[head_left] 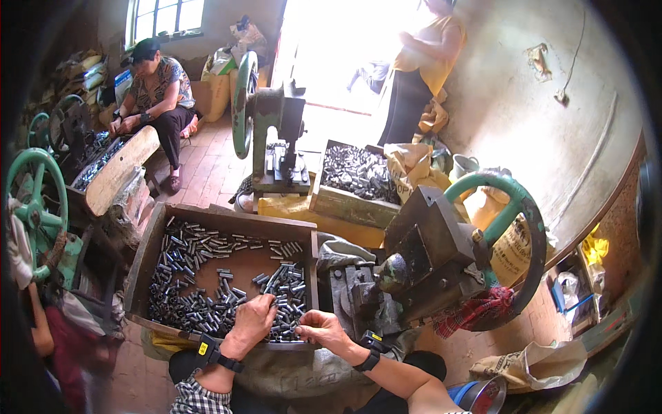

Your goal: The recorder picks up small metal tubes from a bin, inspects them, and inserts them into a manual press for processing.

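Observation:
A wooden box [224, 215] in front of me holds a great many short metal tubes [183, 279], loose and heaped, with a bare patch of brown bottom near its middle. My left hand [254, 320] is closed over the tubes at the box's near side; its fingers hide what they grip. Close by on the right, my right hand [324, 331] pinches thumb and fingers together above the near right corner. Whatever lies in that pinch is too small to make out. Both wrists wear dark straps with small devices.
Right of the box stands a press [427, 255] with a green handwheel [507, 200]. Behind is another press [279, 138], beside a tray [352, 207] of metal pieces. A seated person [162, 96] works at the left; another person [424, 62] stands by the doorway. Sacks [531, 366] lie around.

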